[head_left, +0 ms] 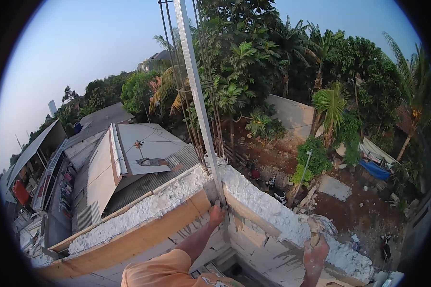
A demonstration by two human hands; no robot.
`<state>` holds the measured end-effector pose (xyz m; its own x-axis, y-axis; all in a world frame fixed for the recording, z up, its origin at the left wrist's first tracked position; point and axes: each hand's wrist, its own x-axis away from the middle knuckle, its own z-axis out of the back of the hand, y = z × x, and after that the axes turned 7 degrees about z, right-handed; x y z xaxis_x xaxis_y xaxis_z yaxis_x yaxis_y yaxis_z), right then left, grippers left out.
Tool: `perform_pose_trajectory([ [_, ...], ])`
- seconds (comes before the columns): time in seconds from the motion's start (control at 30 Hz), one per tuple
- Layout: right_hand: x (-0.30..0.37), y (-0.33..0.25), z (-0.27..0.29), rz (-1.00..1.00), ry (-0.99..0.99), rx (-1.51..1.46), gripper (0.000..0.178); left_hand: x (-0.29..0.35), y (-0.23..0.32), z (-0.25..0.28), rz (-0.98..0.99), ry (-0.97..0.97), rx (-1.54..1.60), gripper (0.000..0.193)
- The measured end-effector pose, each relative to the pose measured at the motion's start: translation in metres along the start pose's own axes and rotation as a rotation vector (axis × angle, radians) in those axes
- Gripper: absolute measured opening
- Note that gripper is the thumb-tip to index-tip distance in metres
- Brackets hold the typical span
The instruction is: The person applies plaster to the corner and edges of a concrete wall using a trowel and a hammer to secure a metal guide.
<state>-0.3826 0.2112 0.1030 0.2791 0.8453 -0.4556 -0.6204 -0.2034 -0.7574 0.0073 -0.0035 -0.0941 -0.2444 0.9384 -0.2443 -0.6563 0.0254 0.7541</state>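
Bar (198,95), long axis near upright, top leaning left

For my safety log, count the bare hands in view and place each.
2: the left hand at the foot of the pale metal bar, the right hand at lower right, holding a mortar-smeared trowel. No others show.

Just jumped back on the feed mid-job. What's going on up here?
The person's left hand is at the lower part of a long metal bar standing at the wall corner; whether it grips the bar is hard to tell. The right hand holds a trowel, its blade coated pale, by the right-hand wall. Rough whitish concrete tops that wall, and steel rods rise around the bar.
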Motion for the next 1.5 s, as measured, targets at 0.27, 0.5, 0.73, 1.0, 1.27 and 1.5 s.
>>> perform_pose_trajectory([
  [0.27,-0.007,-0.02,-0.002,-0.079,0.028,-0.023,0.013,-0.004,0.002,-0.004,0.006,0.037,0.0,0.029],
  [0.5,-0.009,-0.027,-0.002,-0.125,0.0,-0.02,0.014,-0.005,0.003,-0.002,0.092,-0.07,-0.017,0.033],
  [0.73,-0.009,-0.02,-0.003,-0.16,-0.022,-0.007,0.015,-0.002,0.011,0.0,0.107,-0.076,0.065,0.025],
  [1.0,-0.011,-0.019,0.001,-0.188,-0.055,-0.005,0.014,0.07,-0.061,-0.033,0.133,-0.248,-0.015,0.039],
  [1.27,-0.009,-0.017,0.0,-0.132,-0.092,0.068,0.017,0.23,-0.06,-0.032,0.382,-0.643,-0.1,0.058],
  [1.5,-0.015,-0.021,0.006,-0.17,-0.14,0.005,0.022,0.223,0.051,-0.006,0.162,-0.586,0.134,0.046],
])
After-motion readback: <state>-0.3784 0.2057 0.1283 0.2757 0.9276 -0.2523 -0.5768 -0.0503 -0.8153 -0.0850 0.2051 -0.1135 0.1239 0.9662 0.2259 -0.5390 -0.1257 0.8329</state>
